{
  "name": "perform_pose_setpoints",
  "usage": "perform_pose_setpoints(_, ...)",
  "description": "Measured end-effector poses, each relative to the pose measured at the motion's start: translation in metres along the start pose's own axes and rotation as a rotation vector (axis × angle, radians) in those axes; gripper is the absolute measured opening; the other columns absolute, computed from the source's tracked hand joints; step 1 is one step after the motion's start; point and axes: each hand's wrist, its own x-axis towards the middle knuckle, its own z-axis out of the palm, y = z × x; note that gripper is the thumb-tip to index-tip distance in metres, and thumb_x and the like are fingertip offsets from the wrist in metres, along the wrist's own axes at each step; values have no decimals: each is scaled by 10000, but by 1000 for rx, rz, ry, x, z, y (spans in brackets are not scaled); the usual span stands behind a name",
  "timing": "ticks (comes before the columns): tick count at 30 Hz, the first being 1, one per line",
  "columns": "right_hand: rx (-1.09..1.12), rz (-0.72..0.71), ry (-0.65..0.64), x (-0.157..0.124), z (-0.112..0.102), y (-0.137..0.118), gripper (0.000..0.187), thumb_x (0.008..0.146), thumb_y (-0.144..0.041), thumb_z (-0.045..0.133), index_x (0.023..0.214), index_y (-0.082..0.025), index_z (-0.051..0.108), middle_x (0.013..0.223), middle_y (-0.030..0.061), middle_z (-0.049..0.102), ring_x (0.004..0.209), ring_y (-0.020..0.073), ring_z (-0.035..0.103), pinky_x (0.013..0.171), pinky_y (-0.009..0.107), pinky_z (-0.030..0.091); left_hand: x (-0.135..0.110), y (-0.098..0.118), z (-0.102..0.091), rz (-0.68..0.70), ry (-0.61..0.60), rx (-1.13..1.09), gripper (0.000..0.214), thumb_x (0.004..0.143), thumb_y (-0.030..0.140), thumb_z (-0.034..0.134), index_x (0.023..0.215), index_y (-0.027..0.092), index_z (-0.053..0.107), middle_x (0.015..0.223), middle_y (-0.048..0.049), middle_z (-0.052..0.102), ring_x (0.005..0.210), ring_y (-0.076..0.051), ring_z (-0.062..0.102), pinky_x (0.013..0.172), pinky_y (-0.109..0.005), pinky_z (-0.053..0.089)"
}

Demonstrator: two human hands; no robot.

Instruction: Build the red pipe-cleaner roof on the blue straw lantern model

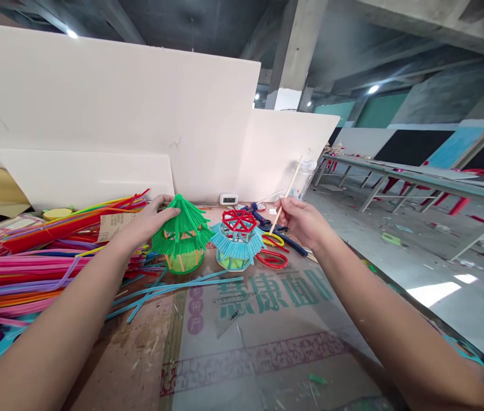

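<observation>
worktop (139, 348) cluttered. left hand (155, 216) clamped on green pagoda (182, 242) peak, right pinching stick (294, 175). keep grip light, stick clear of blue pagoda (237, 245).

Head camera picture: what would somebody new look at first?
Probably the bright green tower, near the middle, with the left hand on its roof. Next, a light-blue tower topped by a red frame, just to its right. Then the bundles of colourful strips heaped on the picture's left side.
</observation>
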Motion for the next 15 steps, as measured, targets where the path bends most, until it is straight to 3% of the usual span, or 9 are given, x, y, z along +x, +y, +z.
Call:
perform_pose_setpoints(4,-352,-404,-50,6,43,-35,289,860,-451,655,836,-163,647,592,-18,588,525,97,504,539,233,379,-2,2,0,-3,8,20,357,733,488,610,989,242,579,1011,-1,634,934,-233,615,722,-292,476)
perform_pose_setpoints(6,-536,-516,-16,12,64,-41,253,910,-388,577,797,-166,624,583,-26,563,516,92,472,534,234,360,-1,1,0,-4,5,22,355,741,489,605,997,243,583,1007,1,636,921,-229,618,718,-291,476)
perform_pose_setpoints(9,-681,-520,16,21,79,-32,255,938,-339,496,776,-173,601,574,-36,532,517,98,458,532,238,340,0,-4,-1,-10,-2,6,364,750,492,602,1018,247,576,1002,7,634,889,-218,618,692,-285,475)
perform_pose_setpoints(15,-760,-500,29,24,71,-7,289,950,-389,454,802,-185,597,593,-36,513,566,120,483,571,246,341,5,-13,-1,-10,-23,-35,361,757,504,629,1023,267,572,981,27,619,875,-202,610,684,-272,477)
